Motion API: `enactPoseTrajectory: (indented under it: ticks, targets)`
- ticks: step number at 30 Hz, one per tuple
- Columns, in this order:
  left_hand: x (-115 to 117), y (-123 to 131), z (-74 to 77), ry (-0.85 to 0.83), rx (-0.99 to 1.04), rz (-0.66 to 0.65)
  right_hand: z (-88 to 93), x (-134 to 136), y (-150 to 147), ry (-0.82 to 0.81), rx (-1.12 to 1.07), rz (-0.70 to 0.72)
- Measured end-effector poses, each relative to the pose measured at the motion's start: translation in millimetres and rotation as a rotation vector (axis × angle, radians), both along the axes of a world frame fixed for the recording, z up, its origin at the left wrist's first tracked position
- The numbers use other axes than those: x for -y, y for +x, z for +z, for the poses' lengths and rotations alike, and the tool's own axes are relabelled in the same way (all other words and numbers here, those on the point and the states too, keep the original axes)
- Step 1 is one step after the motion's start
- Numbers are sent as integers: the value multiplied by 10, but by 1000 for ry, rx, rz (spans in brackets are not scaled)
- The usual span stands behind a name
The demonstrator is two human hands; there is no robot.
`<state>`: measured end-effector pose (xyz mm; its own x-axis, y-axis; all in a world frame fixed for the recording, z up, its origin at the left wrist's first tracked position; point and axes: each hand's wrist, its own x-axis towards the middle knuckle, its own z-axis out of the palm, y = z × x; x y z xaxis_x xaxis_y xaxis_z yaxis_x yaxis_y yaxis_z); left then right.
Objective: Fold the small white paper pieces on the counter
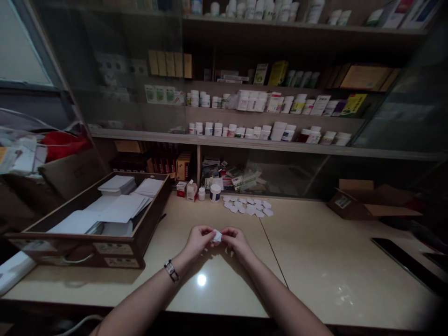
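Between my two hands, just above the table, is a small folded white paper packet (pixel 217 236). My left hand (pixel 199 240) pinches its left side with thumb and fingers; a watch is on that wrist. My right hand (pixel 237 240) grips the packet's right edge. Beyond my hands lie several folded white paper packets (pixel 250 207) in a loose cluster. A white jar with a blue label (pixel 215 193) and a small white bottle (pixel 202 194) stand left of the cluster. Small pale bits lie under my fingers, too small to name.
A wooden drawer (pixel 138 249) with stacks of white paper (pixel 121 207) sits at left. An open cardboard box (pixel 353 200) stands at right, with a dark phone (pixel 402 256) nearer me. Behind rise shelves of medicine bottles (pixel 250 133) with glass panes.
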<state>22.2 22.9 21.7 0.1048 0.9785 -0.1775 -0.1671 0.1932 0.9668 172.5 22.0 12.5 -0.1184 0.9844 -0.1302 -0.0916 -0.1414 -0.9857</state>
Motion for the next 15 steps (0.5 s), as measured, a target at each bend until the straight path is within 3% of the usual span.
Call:
enactPoseTrajectory:
  ticks: [8,12,15]
  targets:
    - [-25,30,-39,60,7,55,-93,18,-119,7,-134,-169]
    - [12,46,19,115,2,78,-104,22,-107,-28,-221,-156]
    - [40,27,29,70,-21,83,-69,15,-64,26,-152,-148]
